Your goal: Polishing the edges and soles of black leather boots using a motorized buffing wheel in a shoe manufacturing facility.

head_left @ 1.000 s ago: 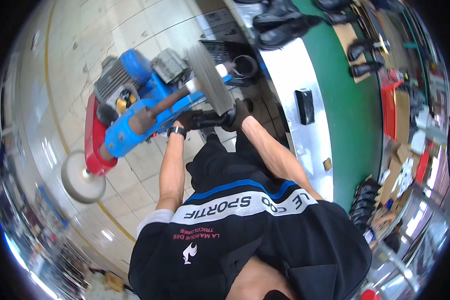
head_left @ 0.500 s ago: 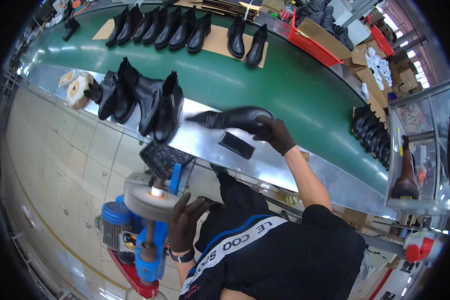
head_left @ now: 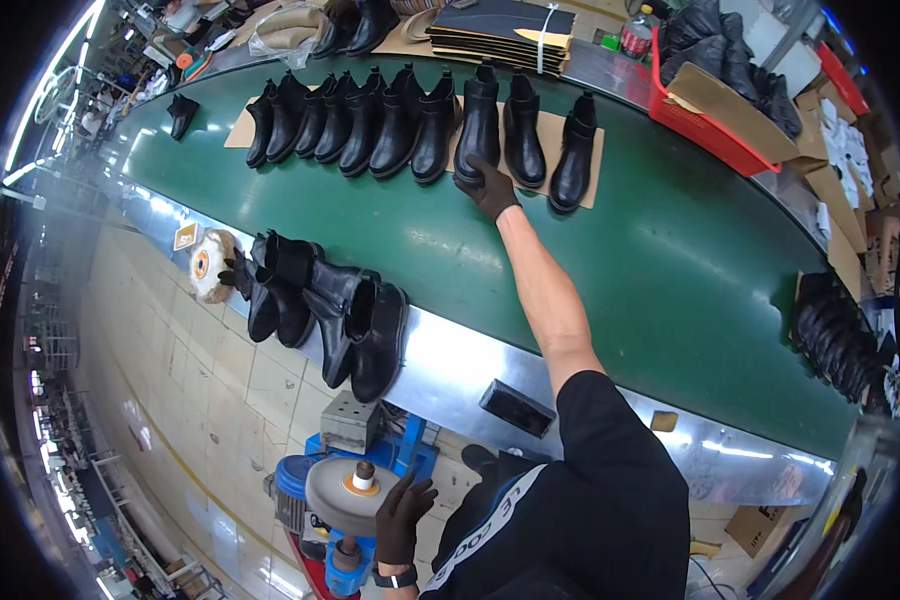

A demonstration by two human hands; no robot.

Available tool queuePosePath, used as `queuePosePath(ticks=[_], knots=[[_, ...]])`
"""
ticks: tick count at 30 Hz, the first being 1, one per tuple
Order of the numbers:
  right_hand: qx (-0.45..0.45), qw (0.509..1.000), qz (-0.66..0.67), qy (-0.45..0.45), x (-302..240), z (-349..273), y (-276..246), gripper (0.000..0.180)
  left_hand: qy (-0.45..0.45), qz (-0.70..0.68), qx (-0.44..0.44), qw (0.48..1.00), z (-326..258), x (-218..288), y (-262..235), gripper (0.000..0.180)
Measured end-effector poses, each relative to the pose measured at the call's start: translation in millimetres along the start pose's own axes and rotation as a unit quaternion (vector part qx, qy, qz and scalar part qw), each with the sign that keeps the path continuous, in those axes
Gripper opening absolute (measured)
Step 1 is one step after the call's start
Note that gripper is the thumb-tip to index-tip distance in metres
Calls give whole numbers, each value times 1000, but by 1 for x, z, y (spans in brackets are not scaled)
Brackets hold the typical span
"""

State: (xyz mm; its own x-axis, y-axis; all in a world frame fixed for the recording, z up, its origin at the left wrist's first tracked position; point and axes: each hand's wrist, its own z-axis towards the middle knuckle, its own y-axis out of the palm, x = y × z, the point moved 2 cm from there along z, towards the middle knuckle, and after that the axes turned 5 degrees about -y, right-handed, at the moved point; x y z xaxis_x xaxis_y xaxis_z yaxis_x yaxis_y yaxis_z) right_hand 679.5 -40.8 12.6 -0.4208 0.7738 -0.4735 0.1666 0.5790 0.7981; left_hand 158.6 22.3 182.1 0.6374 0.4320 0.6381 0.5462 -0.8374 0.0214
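Note:
My right hand [head_left: 487, 189], in a dark glove, grips the toe of a black ankle boot [head_left: 480, 118]. That boot stands upright in a row of similar black boots [head_left: 402, 122] along a cardboard strip [head_left: 238, 130]. Down by my body, my gloved left hand [head_left: 404, 515] is open and holds nothing, its fingers slightly bent. Close beside it is a round grey buffing wheel [head_left: 332, 498] on a blue machine [head_left: 410, 450]. Several more black boots [head_left: 375, 340] sit bunched on the metal edge of the green table [head_left: 450, 240].
A black phone [head_left: 517, 407] lies on the metal edge, left of my right arm. A fluffy white wheel [head_left: 211, 266] rests at the left end. More black boots [head_left: 832, 335] line the far right. Behind the row are a red crate [head_left: 710, 135] and stacked dark boards [head_left: 500, 35].
My right hand has carried the boot from above the metal edge to the far row, where it now stands upright. My left hand stays beside the buffing wheel. The view has shifted.

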Motion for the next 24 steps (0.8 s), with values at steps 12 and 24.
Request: queuePosePath(ticks=[12, 24], knots=[[300, 525, -699, -382, -78, 48, -15, 84, -52, 36, 43, 997, 23, -1, 45, 41], [470, 526, -662, -254, -83, 46, -35, 73, -69, -22, 67, 995, 26, 3, 55, 43]])
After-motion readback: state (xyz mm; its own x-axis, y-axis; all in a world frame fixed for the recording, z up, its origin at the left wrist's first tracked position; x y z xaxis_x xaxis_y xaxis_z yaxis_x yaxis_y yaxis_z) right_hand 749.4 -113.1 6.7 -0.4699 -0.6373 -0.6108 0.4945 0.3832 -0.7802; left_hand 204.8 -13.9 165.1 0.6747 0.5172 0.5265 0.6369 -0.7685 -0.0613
